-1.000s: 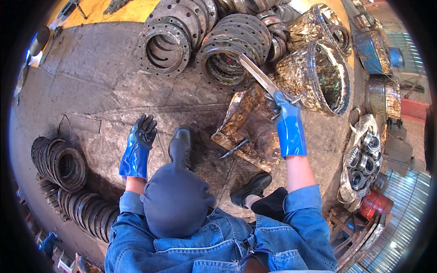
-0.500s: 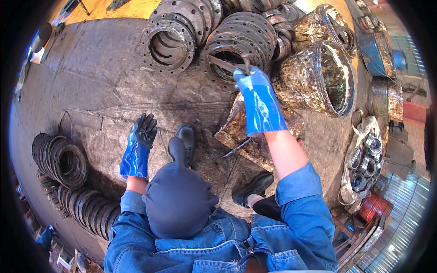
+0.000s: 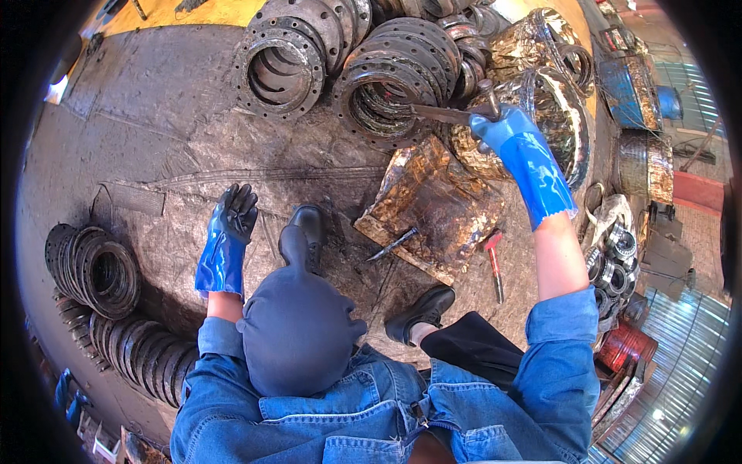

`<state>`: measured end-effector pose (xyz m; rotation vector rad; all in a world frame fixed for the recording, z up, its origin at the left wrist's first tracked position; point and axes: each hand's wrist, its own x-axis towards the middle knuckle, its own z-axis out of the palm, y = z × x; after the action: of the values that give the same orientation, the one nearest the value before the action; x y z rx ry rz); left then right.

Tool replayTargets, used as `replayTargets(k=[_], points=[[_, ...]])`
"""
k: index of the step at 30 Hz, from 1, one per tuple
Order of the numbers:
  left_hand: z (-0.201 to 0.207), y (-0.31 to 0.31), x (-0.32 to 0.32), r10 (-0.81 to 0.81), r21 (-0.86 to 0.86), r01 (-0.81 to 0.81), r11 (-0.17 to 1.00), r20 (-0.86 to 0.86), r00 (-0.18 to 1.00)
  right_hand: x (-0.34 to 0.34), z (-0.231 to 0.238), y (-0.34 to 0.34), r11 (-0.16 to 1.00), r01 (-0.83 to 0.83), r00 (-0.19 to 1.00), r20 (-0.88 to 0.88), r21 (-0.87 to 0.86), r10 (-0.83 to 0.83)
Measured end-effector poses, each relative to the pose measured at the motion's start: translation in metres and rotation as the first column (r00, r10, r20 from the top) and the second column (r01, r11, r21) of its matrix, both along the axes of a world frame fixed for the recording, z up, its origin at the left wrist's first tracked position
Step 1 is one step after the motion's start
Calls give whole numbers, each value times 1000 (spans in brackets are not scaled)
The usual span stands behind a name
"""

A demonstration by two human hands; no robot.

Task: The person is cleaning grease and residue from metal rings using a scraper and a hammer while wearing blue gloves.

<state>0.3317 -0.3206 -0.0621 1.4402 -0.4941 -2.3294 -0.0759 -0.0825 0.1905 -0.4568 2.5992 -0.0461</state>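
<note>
A brown, stained, creased floor [image 3: 193,147] spreads beneath both hands, with a yellow strip [image 3: 178,14] far ahead of the left one. Well to the right of the right hand are a red beam [image 3: 702,193] and a corrugated sheet [image 3: 688,356].

The right hand [image 3: 498,127], in a blue glove, grips a flat-bladed tool [image 3: 444,114], its blade pointing left toward the nearer stack of rings [image 3: 379,104]; whether it touches them I cannot tell. The left hand [image 3: 233,213], gloved alike, is relaxed, its fingers loosely extended above the floor.

A smeared bucket [image 3: 471,153] lies on its side, partly hidden by the right hand. Below that hand are a rusty sheet [image 3: 440,209], a dark rod [image 3: 393,243] overlapping its edge, and a red-headed hammer [image 3: 495,263]. Bearings [image 3: 618,263] lie farther right, near a red can [image 3: 626,346]; a blue drum [image 3: 626,89] stands beyond.

More rings [image 3: 112,274] rest left of and below the left hand. A rounded dark cloth shape [image 3: 297,332] beside the left forearm blocks the floor; one black shoe [image 3: 309,228] shows beyond it.
</note>
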Motion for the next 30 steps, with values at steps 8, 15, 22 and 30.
replayTargets(k=[8,15,22,30], points=[[9,0,-6,22,22,-24,999,84,996,-5,-50,20,995,-91,995,-29,29,92],[1,2,0,23,13,-23,1000,36,999,19,-108,55,934,232,964,195,-271,-183],[1,1,1,47,20,-49,999,64,997,49,-183,72,760,420,894,369,-496,-253],[0,1,1,56,0,-56,998,72,996,86,-191,43,480,706,681,684,-521,-261]])
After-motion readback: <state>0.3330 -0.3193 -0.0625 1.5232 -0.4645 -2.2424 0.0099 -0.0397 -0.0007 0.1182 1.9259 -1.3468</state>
